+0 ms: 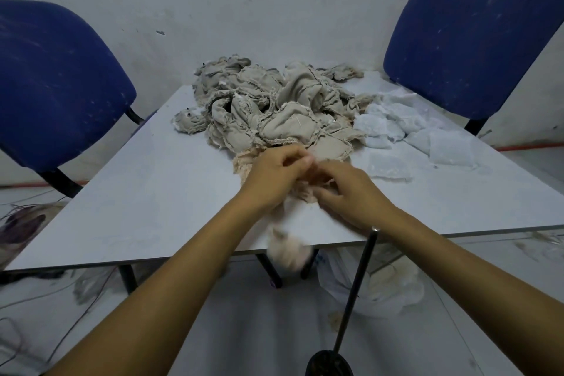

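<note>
So our left hand (274,172) and right hand (351,195) are pretty much knuckle to knuckle, both with fingers curled in and pinching the same pale cloth (242,162). The left one grips a bit of it up top, and the right one bunches it just off at 4 o'clock from there. The fingertips are tucked in, so we can't tell the exact hold. The cloth isn't out ahead of us, it's right under both hands. It runs roughly 12 to 6, with its top end spread on the table (152,192) and touching the pile (274,107). The bottom end dangles over the near edge, too blurred to read. The left hand is a touch nearer the pile, the right nearer the hanging end, so we reckon any tug or fold has to go along that 12-to-6 line. Further out, the beige pile sits at 12 and the white pieces (412,137) at 2. There's a chair (61,79) at 10, a second chair (473,40) at 1, and a dark rod (357,290) down at 5.
</note>
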Demonstrator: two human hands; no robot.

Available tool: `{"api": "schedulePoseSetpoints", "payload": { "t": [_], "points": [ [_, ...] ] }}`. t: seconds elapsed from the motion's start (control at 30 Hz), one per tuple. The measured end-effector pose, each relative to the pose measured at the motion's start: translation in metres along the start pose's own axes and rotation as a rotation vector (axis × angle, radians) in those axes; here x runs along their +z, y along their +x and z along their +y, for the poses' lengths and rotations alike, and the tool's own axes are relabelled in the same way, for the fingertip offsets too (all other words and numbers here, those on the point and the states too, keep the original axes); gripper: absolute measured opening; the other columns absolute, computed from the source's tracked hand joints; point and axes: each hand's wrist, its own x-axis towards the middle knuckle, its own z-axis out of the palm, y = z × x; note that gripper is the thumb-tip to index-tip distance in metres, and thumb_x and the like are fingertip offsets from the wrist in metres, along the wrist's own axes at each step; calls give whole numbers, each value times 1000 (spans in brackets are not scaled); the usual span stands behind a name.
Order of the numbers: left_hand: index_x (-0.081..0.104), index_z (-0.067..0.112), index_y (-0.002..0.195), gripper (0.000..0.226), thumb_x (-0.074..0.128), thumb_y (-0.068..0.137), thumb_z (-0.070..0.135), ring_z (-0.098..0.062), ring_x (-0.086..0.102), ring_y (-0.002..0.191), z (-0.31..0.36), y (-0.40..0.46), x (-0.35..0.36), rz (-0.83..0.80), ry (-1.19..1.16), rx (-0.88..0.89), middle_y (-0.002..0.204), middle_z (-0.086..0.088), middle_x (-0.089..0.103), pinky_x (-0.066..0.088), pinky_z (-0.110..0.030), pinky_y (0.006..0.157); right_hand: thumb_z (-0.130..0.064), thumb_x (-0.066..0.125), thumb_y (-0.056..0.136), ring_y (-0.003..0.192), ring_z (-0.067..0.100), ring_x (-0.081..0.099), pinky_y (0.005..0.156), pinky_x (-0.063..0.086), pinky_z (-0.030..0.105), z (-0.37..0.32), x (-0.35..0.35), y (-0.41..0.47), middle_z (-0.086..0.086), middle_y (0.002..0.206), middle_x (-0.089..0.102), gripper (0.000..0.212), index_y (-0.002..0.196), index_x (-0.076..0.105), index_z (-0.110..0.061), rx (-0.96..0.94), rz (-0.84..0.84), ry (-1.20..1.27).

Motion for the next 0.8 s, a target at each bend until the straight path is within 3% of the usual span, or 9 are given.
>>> {"api": "schedulePoseSetpoints", "payload": {
  "t": [0.07, 0.2, 0.3, 0.4, 0.5, 0.6, 0.7, 0.8],
  "points": [
    [68, 19, 91, 12, 64, 90, 8, -22, 68, 82, -7, -2, 1, 20, 248, 29, 88, -4, 71, 57, -42, 77, -14, 70, 89, 86, 4, 57, 75, 39, 10, 0, 3, 0, -12, 96, 64, 22, 108, 64, -22, -25, 0, -30],
    [67, 21, 103, 20, 66, 85, 13, -19, 61, 98, -12, -4, 1, -118, 583, 16, 106, -5, 61, 51, -36, 87, -4, 72, 85, 82, -4, 63, 74, 46, 9, 4, -2, 0, -12, 84, 69, 27, 100, 61, -24, 89, 72, 125],
    [71, 24, 100, 16, 71, 84, 20, -11, 61, 93, -11, -7, -3, -169, 463, -24, 101, 3, 63, 52, -32, 83, -3, 67, 86, 81, 0, 62, 71, 47, 11, 3, 1, 0, -12, 87, 66, 29, 100, 60, -27, 70, 71, 85],
    [70, 25, 83, 8, 77, 81, 29, 2, 52, 83, -14, -13, 1, -129, 477, 22, 90, 11, 57, 39, -16, 72, -3, 65, 86, 73, 4, 64, 66, 46, 10, 4, -2, 0, -10, 97, 63, 34, 100, 54, -32, 94, 141, 138],
    [68, 19, 79, 12, 74, 81, 8, 3, 56, 79, -18, -19, 6, -49, 399, 72, 84, 10, 63, 38, -8, 69, -8, 68, 88, 68, 2, 62, 65, 43, 7, 4, -5, -1, -13, 99, 64, 33, 94, 56, -38, 100, 182, 166],
    [64, 12, 80, 24, 63, 79, -11, -5, 62, 77, -18, -22, 7, -16, 300, 101, 79, 3, 67, 49, -17, 71, -19, 73, 88, 85, 4, 54, 74, 39, 16, 3, -5, -1, -10, 103, 61, 23, 104, 68, -35, 29, 61, 34],
    [61, 12, 81, 24, 62, 77, -11, -7, 61, 74, -16, -22, 9, 9, 268, 117, 77, 0, 66, 49, -19, 70, -22, 76, 86, 84, 10, 45, 71, 31, 26, -2, -1, 1, -5, 91, 59, 24, 109, 73, -23, -52, -36, -137],
    [61, 21, 86, 17, 65, 80, 6, -9, 60, 76, -13, -20, 13, 27, 259, 26, 80, 3, 66, 49, -24, 70, -26, 77, 84, 77, 8, 51, 65, 33, 15, -2, -2, 3, -3, 85, 61, 19, 103, 76, -22, -2, -10, -146]
  ]
}}
